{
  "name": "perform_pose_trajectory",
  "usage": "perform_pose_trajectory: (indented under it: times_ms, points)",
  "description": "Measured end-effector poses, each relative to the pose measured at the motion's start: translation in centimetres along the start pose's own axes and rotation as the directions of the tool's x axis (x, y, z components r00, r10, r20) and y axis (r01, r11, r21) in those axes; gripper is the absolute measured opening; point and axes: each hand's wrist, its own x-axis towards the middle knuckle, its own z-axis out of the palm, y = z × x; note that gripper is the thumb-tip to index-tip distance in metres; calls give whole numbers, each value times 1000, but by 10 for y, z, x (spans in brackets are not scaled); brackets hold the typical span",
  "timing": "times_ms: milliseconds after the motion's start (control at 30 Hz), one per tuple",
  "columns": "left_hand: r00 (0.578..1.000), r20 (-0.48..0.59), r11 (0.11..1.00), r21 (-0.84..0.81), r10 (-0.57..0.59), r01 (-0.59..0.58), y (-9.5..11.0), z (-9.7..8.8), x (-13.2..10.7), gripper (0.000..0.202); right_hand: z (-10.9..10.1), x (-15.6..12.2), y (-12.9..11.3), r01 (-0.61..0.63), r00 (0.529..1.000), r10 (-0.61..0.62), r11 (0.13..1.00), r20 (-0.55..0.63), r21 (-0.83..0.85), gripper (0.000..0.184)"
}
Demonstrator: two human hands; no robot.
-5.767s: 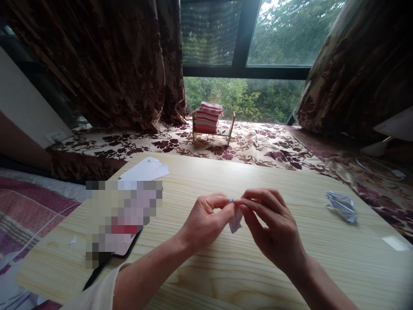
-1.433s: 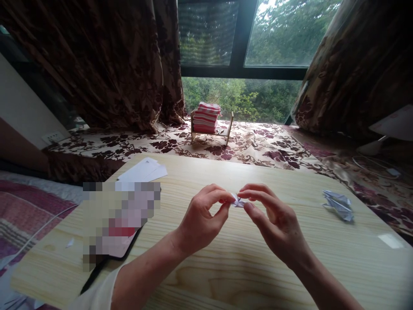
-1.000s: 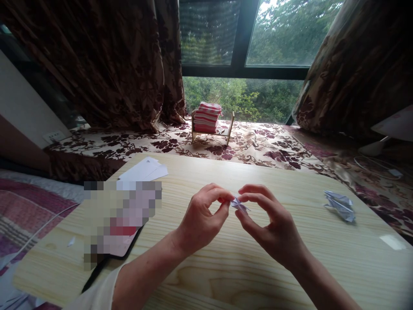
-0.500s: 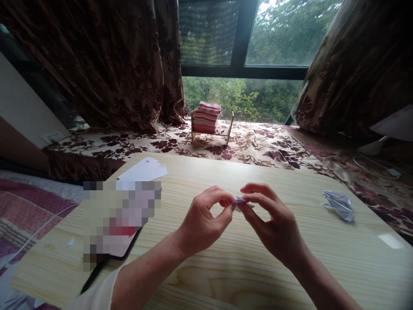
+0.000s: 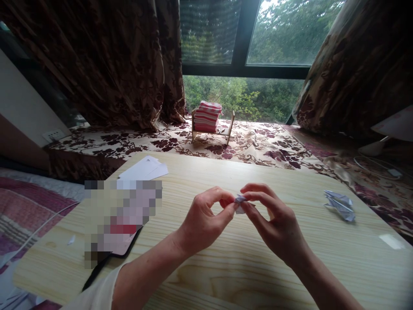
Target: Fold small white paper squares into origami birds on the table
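Between my hands, above the middle of the table, is a small piece of folded pale paper (image 5: 239, 209). My left hand (image 5: 208, 219) pinches its left side between thumb and forefinger. From the right, my right hand (image 5: 274, 219) grips it with thumb and fingertips, the upper finger arched free of it. The fingers cover much of the paper, so its full shape is hidden. Farther right on the table lies a folded paper figure (image 5: 340, 205), pale with bluish lines, apart from both hands.
White paper sheets (image 5: 145, 168) lie at the table's (image 5: 200, 284) far left. A partly blurred flat object with a black edge (image 5: 124, 249) is nearer me, beside a paper scrap (image 5: 71, 240). Beyond the table, a small wooden rack (image 5: 229, 129) holds folded striped cloths (image 5: 207, 117).
The fingertips have shifted slightly on the folded paper, and a bit more of it shows below them. Both hands keep their grip; everything else stays put.
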Motion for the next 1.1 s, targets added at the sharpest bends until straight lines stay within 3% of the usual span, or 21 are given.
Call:
perform_pose_trajectory:
  times_ms: [300,533,700,900,1100]
  points:
    - [1000,18,1000,-6,-23,23,3,0,-1,10,-1,-1,-5,-112,992,109,993,61,49,8]
    - [981,-31,975,-114,-193,189,1,-2,1,15,-3,1,-1,-265,964,259,934,57,239,22]
    - [986,-22,981,-111,-165,162,3,-2,1,13,-4,1,2,-348,936,345,876,71,333,24]
    - [990,-1,982,-128,-138,137,6,0,1,5,0,3,-3,-343,937,344,866,63,364,21]
    - [974,7,953,-207,-226,223,-2,0,2,10,-2,1,-1,-278,959,284,919,21,279,19]
